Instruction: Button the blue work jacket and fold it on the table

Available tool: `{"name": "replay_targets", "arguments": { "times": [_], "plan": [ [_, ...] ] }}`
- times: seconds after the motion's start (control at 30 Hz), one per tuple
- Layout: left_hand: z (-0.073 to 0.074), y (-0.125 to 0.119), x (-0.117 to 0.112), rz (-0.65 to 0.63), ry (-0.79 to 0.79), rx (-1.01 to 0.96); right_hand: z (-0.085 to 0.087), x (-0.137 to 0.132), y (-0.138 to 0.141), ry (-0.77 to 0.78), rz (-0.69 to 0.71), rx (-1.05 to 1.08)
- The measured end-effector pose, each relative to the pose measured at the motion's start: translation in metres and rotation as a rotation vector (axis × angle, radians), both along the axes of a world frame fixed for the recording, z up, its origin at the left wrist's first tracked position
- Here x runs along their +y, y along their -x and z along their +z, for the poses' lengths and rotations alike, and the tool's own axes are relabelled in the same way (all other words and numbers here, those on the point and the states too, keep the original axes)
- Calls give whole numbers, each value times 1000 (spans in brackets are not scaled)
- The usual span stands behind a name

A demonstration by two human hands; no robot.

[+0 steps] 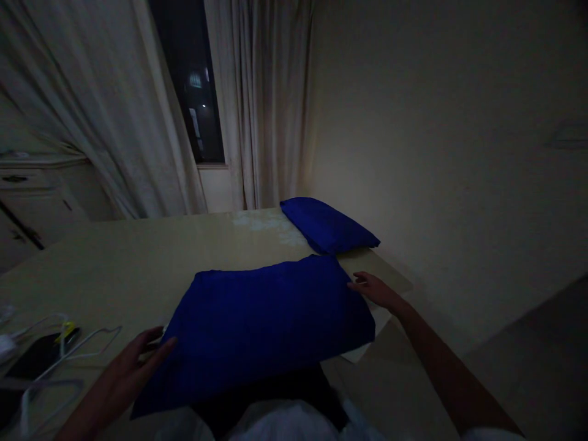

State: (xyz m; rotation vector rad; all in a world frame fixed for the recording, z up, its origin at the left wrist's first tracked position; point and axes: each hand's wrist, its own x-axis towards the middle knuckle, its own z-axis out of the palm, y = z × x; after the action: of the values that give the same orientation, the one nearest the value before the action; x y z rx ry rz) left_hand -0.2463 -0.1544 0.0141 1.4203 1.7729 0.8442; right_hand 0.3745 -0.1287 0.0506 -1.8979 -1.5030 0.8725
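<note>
A plump blue pillow [266, 312] lies at the table's near edge in front of me, its near side overhanging toward my lap. My left hand [126, 370] is at its left end, thumb over the cover and fingers apart. At the pillow's right edge is my right hand [374, 289], fingers spread and slightly bent, the fingertips at the cloth. Neither hand is closed round the pillow. A second blue pillow [328, 226] rests farther back by the wall, its near corner meeting the first one.
The pale table [138, 251] stretches left and back toward the curtains [271, 104]. White cables [92, 349] and a dark flat object [39, 355] with a yellow piece lie at the left. Right of the table stands a plain wall [436, 153]. A cabinet [41, 196] is at far left.
</note>
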Motion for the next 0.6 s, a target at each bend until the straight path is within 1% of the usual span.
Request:
{"name": "replay_targets", "arguments": {
  "times": [0.03,0.1,0.13,0.2,0.23,0.3,0.37,0.4,0.47,0.5,0.53,0.57,0.6],
  "plan": [
    [-3,-5,11,11,-22,9,-5,7,9,-8,-53,47],
    [-7,-13,37,15,-34,0,-13,25,25,-29,-81,185],
    [-6,-16,51,29,-19,-20,-15,34,32,-41,-89,258],
    [3,-21,76,77,51,-87,-16,51,43,-36,-114,401],
    [10,-24,86,89,118,-157,-15,57,48,-6,-116,472],
    [26,-33,102,74,331,-372,-13,64,56,77,-88,598],
    [40,-43,112,78,547,-571,-9,59,61,106,-50,654],
    [46,-48,114,105,605,-632,-6,53,60,95,-36,645],
    [51,-57,112,191,618,-686,6,33,49,44,-13,564],
    [50,-62,108,226,606,-703,17,23,38,22,3,499],
    [47,-69,103,243,595,-728,32,15,23,5,18,422],
    [43,-80,96,249,581,-755,52,12,5,-12,33,338],
    [37,-94,90,244,560,-781,76,15,-14,-35,49,248]
  ]
}}
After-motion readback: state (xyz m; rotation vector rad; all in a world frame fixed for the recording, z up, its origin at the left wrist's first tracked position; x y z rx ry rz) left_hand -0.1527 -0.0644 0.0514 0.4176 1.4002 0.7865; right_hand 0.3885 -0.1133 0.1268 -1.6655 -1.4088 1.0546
